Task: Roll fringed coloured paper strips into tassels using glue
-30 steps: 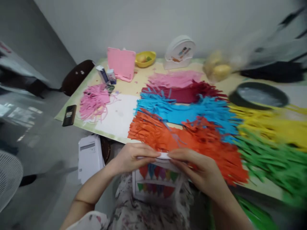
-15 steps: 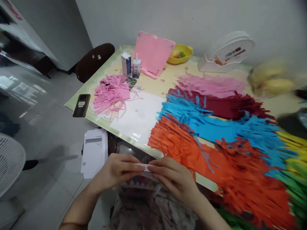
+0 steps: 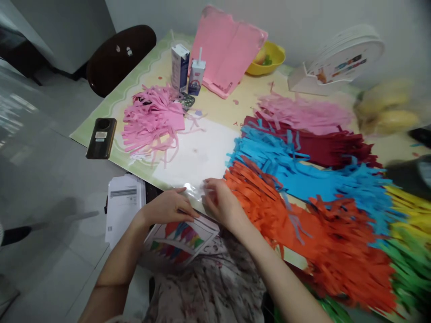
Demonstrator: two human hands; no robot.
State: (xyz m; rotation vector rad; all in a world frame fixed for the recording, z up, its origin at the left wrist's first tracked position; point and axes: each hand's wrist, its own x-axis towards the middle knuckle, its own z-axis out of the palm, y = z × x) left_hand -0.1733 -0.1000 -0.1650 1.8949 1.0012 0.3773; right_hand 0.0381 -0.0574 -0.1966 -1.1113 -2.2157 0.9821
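My left hand (image 3: 170, 207) is closed on the upper edge of a packet (image 3: 183, 240) with a white border and a picture of colourful tassels, held over my lap below the table's front edge. My right hand (image 3: 222, 202) is at that edge, its fingers bent and pressed together over the shiny white patch (image 3: 198, 154) of the table. Whatever is between those fingertips is too small to make out. Just to the right lies orange fringed paper (image 3: 299, 224), with blue fringed paper (image 3: 296, 175) behind it. Pink fringed paper (image 3: 155, 119) rests on the table's left part.
Dark red fringed paper (image 3: 319, 146) lies farther back. A phone (image 3: 101, 138) overhangs the table's left edge. Two drink cartons (image 3: 180, 67) stand before a pink folded stand (image 3: 225, 49). Behind are a yellow bowl (image 3: 274, 58) and a white plate rack (image 3: 313, 83).
My hands have parted. The right one has gone up to the table's edge, while the left has stayed on the packet, which now shows its picture. The view has shifted.
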